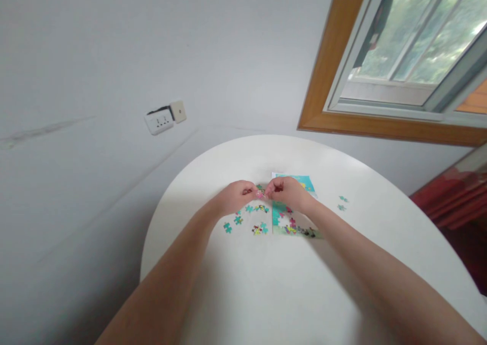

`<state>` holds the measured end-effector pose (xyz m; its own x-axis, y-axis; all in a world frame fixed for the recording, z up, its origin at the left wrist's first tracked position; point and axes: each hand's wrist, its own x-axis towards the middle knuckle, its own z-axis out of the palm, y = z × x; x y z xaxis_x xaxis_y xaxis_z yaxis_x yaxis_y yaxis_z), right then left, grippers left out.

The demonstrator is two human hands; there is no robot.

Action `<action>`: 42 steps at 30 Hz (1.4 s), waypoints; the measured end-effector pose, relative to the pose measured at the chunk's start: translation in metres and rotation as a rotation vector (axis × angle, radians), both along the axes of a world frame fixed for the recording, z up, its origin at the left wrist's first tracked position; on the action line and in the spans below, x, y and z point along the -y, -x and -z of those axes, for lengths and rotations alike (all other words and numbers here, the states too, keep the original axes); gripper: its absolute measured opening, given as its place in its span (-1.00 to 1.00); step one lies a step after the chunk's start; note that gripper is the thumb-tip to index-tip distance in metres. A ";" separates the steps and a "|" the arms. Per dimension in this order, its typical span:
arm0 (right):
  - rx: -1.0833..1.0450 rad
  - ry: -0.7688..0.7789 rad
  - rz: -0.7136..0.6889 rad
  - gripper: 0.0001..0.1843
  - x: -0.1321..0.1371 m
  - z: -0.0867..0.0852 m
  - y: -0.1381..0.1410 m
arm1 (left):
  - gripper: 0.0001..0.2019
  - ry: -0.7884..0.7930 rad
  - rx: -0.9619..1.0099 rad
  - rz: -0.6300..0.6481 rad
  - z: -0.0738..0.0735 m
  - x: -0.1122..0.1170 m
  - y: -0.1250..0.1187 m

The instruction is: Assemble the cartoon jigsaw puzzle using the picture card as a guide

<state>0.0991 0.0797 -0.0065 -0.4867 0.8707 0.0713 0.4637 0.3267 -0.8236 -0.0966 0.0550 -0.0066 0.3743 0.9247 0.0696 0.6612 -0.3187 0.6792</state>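
A small pink jigsaw puzzle piece point(261, 195) sits between the fingertips of my two hands, above the table. My left hand point(239, 197) is closed in a pinch at its left side. From the other side my right hand point(288, 192) pinches at it too; whether this is one piece or two joined ones is too small to tell. Under my right hand and forearm lies a partly filled puzzle point(280, 231) with teal, pink and yellow parts, some of it hidden. Loose teal pieces point(227, 228) and a multicoloured cluster point(257, 230) are spread to its left.
The round white table point(243, 294) stands against the wall. Behind my right hand lies a teal picture sheet point(307, 182). Two teal pieces point(341, 207) lie farther right. A wall socket point(160, 122) is at the left, a wood-framed window point(315, 116) at the right.
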 end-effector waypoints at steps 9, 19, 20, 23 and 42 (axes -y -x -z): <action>-0.343 0.347 -0.026 -0.75 0.025 -0.008 -0.041 | -0.70 0.039 0.201 0.077 0.002 0.009 -0.038; -0.127 0.289 0.032 -0.76 0.047 -0.005 -0.074 | -0.86 -0.179 -0.071 0.163 0.005 0.021 -0.054; -0.096 0.270 0.050 -0.76 0.048 -0.003 -0.076 | -0.90 -0.190 -0.106 0.190 0.006 0.022 -0.053; -0.042 0.226 0.081 -0.76 0.050 0.004 -0.075 | -0.91 -0.191 -0.176 0.241 0.008 0.023 -0.051; 0.139 0.058 0.139 -0.86 0.051 0.013 -0.080 | -0.87 -0.159 -0.228 0.296 0.007 0.023 -0.048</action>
